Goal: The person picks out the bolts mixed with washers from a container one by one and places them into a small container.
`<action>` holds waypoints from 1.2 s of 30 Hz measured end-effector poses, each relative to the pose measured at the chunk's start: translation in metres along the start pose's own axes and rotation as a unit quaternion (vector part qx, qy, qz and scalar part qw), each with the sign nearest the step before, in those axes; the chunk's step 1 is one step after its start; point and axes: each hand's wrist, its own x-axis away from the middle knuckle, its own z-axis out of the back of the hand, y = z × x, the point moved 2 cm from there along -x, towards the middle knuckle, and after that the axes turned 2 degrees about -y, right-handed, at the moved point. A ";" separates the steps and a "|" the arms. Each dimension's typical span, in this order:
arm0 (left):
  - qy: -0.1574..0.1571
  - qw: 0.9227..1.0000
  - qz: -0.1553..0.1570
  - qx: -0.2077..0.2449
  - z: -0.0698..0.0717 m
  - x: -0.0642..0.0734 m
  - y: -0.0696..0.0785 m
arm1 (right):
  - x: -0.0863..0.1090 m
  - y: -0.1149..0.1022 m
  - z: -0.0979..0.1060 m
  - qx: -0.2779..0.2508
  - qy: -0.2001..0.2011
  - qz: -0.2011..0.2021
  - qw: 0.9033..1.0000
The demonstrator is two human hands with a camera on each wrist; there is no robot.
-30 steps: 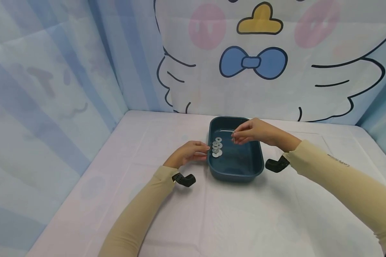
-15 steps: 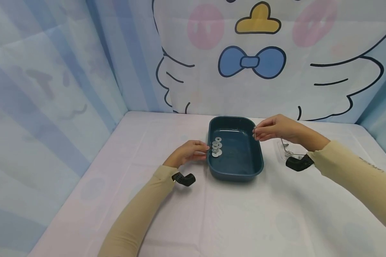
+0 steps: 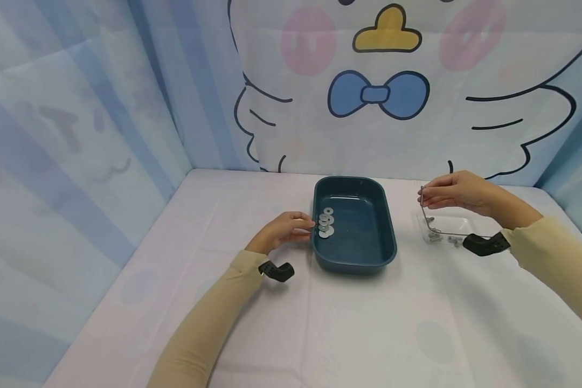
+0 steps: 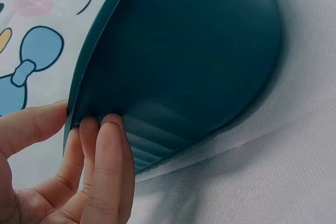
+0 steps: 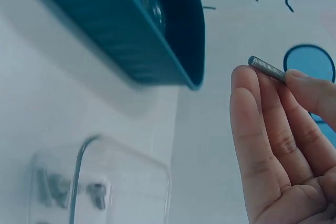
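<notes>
My left hand [image 3: 287, 227] pinches the left rim of a dark teal tray [image 3: 354, 268], with its thumb at the rim and its fingers against the outer wall, as the left wrist view shows [image 4: 100, 166]. Several flat metal washers [image 3: 326, 230] lie overlapping along the tray's left side. To the right of the tray, my right hand [image 3: 458, 193] is raised above a clear plastic box [image 3: 456, 222]. Between thumb and fingers it pinches a threaded metal bolt [image 5: 266, 69]; the threaded end sticks out, and the fingers hide the other end.
Inside the clear box lie several small metal pieces [image 5: 96, 194], blurred in the right wrist view. A pale cloth [image 3: 368, 328] covers the table. Behind it hangs a printed curtain [image 3: 378, 145], and another curtain [image 3: 77, 161] closes the left side.
My right hand has moved right with the bolt, from over the tray to above the clear box, which has come into view. My left hand has stayed at the tray's rim.
</notes>
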 end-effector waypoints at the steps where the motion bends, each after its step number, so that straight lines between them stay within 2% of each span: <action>1: 0.000 1.000 0.001 0.001 0.000 0.000 0.000 | 0.001 0.004 0.004 0.000 0.002 -0.002 1.000; 7: 0.008 1.000 0.006 -0.002 0.000 0.001 0.000 | 0.008 0.028 0.024 0.001 0.005 -0.012 1.000; 11: 0.011 1.000 -0.001 -0.022 -0.001 0.003 0.002 | 0.013 0.044 0.034 0.000 0.010 -0.029 1.000; 20: 0.034 0.999 -0.008 -0.040 -0.005 0.011 0.004 | 0.015 0.069 0.043 -0.008 0.034 -0.065 0.997; 36: 0.026 0.999 -0.010 -0.036 -0.005 0.016 0.003 | 0.018 0.089 0.051 0.096 0.051 -0.108 0.988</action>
